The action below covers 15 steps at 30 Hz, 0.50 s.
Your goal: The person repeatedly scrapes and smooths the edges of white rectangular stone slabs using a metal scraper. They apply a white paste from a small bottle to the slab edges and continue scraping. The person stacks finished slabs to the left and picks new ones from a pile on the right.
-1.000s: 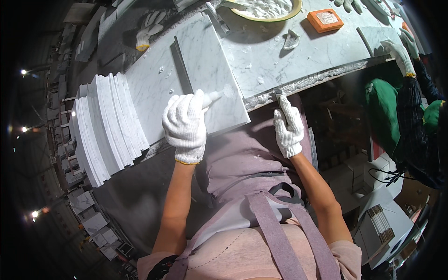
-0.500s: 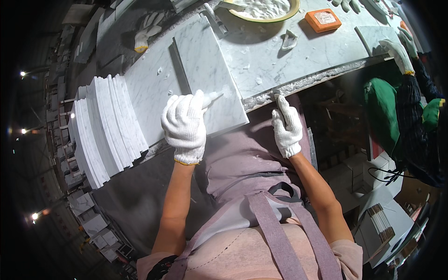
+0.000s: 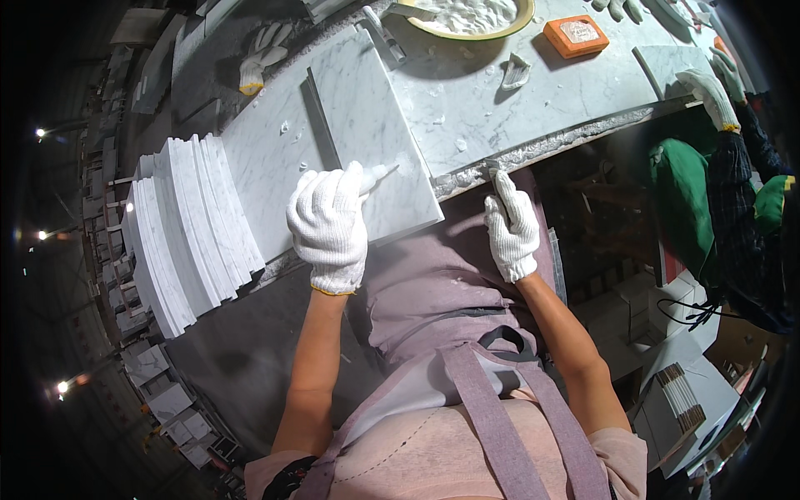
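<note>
My left hand (image 3: 332, 221), in a white knit glove, is closed around a small white bottle with a narrow tip (image 3: 379, 177). The tip points right, over a grey-veined white marble slab (image 3: 367, 100) raised at an angle on the bench. Most of the bottle is hidden by the fingers. At the bench's rough front edge, my gloved right hand (image 3: 512, 229) pinches a small flat metal blade (image 3: 492, 165) between thumb and fingers. Left of the raised slab, a second marble piece (image 3: 267, 158) lies flat with a few white flakes on it.
Several marble slabs (image 3: 192, 233) stand stacked on edge at the left. Behind lie a bowl of white paste (image 3: 471, 18), an orange box (image 3: 575, 36), crumpled paper (image 3: 516, 72) and a loose glove (image 3: 265, 57). A co-worker's gloved hand (image 3: 708, 96) touches a slab at the right.
</note>
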Each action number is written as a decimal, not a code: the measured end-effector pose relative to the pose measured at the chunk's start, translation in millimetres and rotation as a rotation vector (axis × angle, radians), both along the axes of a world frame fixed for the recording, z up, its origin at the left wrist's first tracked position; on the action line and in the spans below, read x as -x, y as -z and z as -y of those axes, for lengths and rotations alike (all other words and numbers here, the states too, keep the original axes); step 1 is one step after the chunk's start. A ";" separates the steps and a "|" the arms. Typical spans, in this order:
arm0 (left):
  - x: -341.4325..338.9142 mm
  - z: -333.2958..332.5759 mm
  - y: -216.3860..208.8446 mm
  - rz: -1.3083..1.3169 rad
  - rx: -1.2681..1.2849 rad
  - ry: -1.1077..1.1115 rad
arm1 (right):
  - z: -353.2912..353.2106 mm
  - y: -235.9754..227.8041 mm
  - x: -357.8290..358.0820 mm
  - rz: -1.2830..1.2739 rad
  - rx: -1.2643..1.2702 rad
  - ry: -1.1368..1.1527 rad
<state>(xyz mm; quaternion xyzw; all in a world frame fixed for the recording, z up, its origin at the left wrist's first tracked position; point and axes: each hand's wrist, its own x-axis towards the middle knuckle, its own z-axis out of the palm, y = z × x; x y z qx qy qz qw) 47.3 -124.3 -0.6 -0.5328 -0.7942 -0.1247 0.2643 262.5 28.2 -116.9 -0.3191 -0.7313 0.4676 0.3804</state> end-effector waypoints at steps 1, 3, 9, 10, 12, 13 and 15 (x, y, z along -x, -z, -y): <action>-0.2 -0.3 -0.2 -0.001 -0.006 0.004 | 0.0 -0.4 0.1 0.007 0.006 -0.002; -0.5 -0.5 -0.3 -0.001 -0.018 0.012 | 0.3 -1.1 0.2 0.013 0.017 -0.002; 0.5 0.9 1.9 -0.001 -0.024 0.009 | 1.9 -1.4 0.4 -0.013 0.074 0.002; 0.9 1.2 2.3 0.005 -0.025 0.010 | 2.1 -1.2 0.3 0.003 0.101 -0.005; 1.4 1.3 3.2 0.020 -0.023 0.005 | 2.2 -0.7 0.1 0.020 0.111 -0.006; 1.4 1.2 3.8 0.020 -0.037 0.008 | 2.3 -0.5 0.0 0.021 0.094 -0.002; 1.1 0.7 4.6 0.024 -0.066 0.007 | 2.3 -0.2 -0.3 0.016 0.078 0.003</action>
